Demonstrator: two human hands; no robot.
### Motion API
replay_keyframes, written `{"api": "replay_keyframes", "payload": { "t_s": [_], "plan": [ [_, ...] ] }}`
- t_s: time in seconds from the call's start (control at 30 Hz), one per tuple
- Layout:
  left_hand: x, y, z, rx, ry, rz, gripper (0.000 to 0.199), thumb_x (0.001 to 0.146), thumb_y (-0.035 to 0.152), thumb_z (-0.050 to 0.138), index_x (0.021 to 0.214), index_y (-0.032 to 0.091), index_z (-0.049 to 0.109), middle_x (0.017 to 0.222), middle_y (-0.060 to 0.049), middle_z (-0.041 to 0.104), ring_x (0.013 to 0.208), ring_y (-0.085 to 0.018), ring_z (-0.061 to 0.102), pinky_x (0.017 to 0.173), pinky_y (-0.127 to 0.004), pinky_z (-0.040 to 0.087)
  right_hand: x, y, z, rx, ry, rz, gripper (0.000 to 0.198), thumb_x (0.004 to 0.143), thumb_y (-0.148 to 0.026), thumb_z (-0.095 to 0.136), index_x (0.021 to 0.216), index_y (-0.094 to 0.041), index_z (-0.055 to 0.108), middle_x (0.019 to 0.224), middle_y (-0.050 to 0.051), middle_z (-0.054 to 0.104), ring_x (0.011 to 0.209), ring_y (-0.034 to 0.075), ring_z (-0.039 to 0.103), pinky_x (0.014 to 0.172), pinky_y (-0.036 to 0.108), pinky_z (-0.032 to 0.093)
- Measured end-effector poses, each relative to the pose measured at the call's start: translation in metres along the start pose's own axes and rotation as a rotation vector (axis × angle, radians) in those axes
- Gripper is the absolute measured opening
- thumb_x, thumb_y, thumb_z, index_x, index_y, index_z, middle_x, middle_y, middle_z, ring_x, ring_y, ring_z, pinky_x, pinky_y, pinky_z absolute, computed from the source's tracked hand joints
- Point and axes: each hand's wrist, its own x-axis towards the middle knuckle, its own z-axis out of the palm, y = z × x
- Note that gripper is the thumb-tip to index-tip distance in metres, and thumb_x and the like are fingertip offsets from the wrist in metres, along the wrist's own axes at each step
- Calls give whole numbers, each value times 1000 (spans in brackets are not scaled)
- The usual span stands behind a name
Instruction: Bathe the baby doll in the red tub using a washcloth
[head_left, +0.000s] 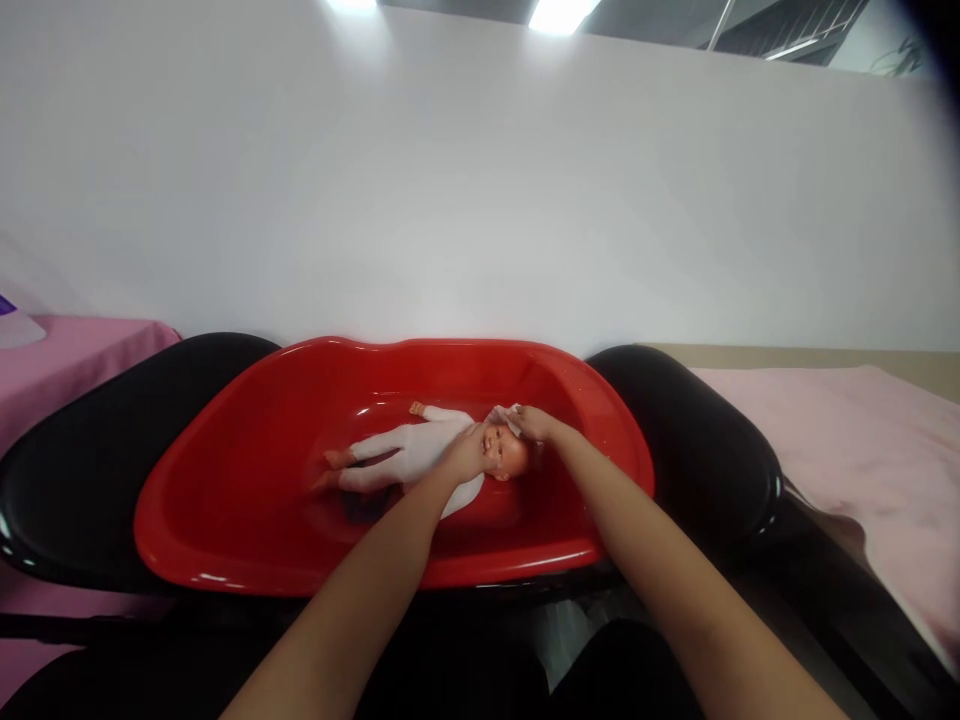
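Note:
A baby doll (427, 447) in white clothing lies on its back in a red baby bathtub (247, 440), its head to the right and feet to the left. The feet look hazy, as if under shallow water. My left hand (468, 454) is closed round the doll's neck and chin, its fingers partly hidden. At the top of the doll's head, my right hand (534, 423) pinches a small pale pink cloth (501, 414), which touches the forehead.
Black rounded side panels flank the tub, one on the left (112, 450) and one on the right (690, 450). A pink-covered table (90, 365) stands at the left, and a pale pink sheet (840, 450) covers a surface at the right. Behind rises a white wall (465, 200).

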Motion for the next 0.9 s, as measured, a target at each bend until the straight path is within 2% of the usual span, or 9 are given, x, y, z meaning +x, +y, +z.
{"api": "replay_keyframes", "payload": {
  "t_s": [0.1, 0.17, 0.27, 0.33, 0.43, 0.6, 0.7, 0.8, 0.9],
  "plan": [
    [-2, 0, 0, 18, 24, -7, 43, 67, 25, 74, 107, 20, 58, 103, -6, 60, 90, -21, 54, 76, -29, 43, -5, -4, -4, -78, -8, 45, 49, 94, -57, 43, 106, -13, 61, 87, 14, 69, 54, 20, 60, 54, 34, 52],
    [-2, 0, 0, 6, 25, -6, 42, 67, 25, 76, 105, 20, 58, 105, -6, 60, 91, -21, 54, 76, -28, 44, -8, -8, -4, -79, -8, -43, 47, 94, -56, 46, 100, -13, 64, 91, 13, 70, 67, 21, 64, 65, 33, 53],
    [-1, -2, 1, -14, 27, 0, 42, 66, 25, 76, 102, 20, 56, 105, -5, 60, 90, -20, 54, 78, -29, 45, -13, -15, 0, -20, -93, -221, 49, 96, -56, 42, 95, -14, 67, 99, 11, 70, 89, 22, 64, 84, 32, 52],
    [1, -2, 1, -6, 22, -4, 40, 65, 26, 76, 99, 18, 55, 100, -5, 60, 88, -20, 54, 78, -29, 45, -14, -18, 3, 11, -132, -241, 50, 97, -56, 40, 98, -14, 66, 105, 11, 69, 94, 21, 63, 89, 33, 51],
    [3, 0, -1, 24, 16, -4, 41, 64, 27, 75, 98, 18, 55, 99, -4, 59, 88, -20, 55, 77, -30, 46, -9, -15, 6, 3, -162, -157, 48, 97, -55, 42, 112, -15, 62, 116, 14, 65, 95, 22, 63, 87, 36, 53],
    [2, 7, -6, 79, -11, 5, 29, 69, 29, 70, 91, 19, 54, 95, -3, 59, 83, -18, 55, 73, -29, 45, 4, -4, 4, -57, -224, 44, 57, 93, -61, 44, 132, -20, 52, 134, 20, 53, 81, 25, 65, 63, 45, 58],
    [2, 7, -6, 96, -23, 0, 31, 68, 30, 70, 93, 20, 55, 98, -4, 60, 89, -20, 56, 76, -30, 45, 7, -1, 3, -32, -194, 138, 59, 94, -59, 41, 135, -16, 49, 126, 24, 58, 76, 26, 67, 61, 43, 57],
    [2, 5, -6, 97, -26, -7, 32, 66, 30, 71, 93, 21, 56, 98, -3, 61, 90, -21, 56, 75, -30, 45, 7, 0, 3, -22, -126, 239, 56, 97, -55, 35, 125, -11, 56, 101, 22, 68, 67, 27, 67, 60, 44, 55],
    [2, 3, -5, 85, -22, 11, 31, 64, 28, 72, 90, 21, 56, 93, -2, 61, 86, -20, 56, 71, -29, 43, 7, 1, 4, -106, -14, 96, 46, 96, -49, 42, 98, -10, 66, 83, 18, 69, 70, 27, 66, 67, 41, 54]
  ]
}}
